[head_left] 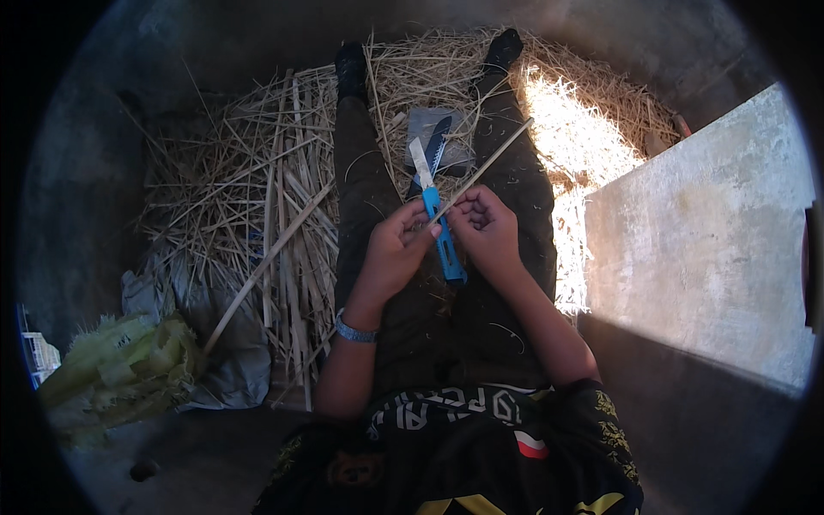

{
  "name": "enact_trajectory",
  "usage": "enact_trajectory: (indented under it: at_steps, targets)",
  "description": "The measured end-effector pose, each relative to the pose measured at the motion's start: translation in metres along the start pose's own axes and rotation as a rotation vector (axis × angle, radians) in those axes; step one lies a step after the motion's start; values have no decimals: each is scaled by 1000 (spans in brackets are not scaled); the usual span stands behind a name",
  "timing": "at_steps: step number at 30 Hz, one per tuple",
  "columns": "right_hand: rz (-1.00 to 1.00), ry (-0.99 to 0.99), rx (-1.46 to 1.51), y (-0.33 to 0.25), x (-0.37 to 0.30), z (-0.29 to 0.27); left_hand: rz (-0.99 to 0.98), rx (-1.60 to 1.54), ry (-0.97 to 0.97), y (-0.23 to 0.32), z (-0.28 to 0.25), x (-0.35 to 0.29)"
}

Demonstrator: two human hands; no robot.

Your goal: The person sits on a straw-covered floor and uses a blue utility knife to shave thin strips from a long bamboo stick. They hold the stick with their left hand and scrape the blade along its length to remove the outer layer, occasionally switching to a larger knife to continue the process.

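Between my legs, my left hand (400, 249) pinches the lower end of a thin straw-coloured stick (498, 157). My right hand (487, 230) has its fingers closed on the same stick a little higher, and the stick slants up to the right. A blue utility knife (446, 253) with its pale blade (420, 163) out passes behind the stick, right between my hands. Whether a hand grips the knife or it rests on my lap, I cannot tell. Beyond it, a dark saw-toothed blade (438, 144) lies on a grey cloth (419, 123).
Loose straw and stalks (232, 163) cover the floor around my legs. A longer stick (266, 262) leans across them at left, near a yellow-green torn sack (129, 365) and grey sheeting (236, 373). A concrete slab (704, 232) stands close on my right.
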State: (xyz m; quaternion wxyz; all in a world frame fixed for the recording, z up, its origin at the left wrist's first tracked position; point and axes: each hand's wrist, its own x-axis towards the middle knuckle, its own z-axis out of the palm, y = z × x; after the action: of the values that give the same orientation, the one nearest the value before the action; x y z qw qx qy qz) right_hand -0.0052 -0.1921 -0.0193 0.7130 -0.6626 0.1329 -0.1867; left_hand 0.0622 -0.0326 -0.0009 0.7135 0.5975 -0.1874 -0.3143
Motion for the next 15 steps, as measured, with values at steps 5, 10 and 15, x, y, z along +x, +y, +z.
enact_trajectory:
  at_steps: [5, 10, 15]
  targets:
    - [51, -2, 64, -9, -2, 1, -18, 1, 11, 3, 1, -3]
    - [62, -28, 84, -9, -2, 0, -9, 1, 18, 2, 0, -2]
    - [91, -205, 63, -3, -2, -5, 0, -44, 77, 2, -1, 0]
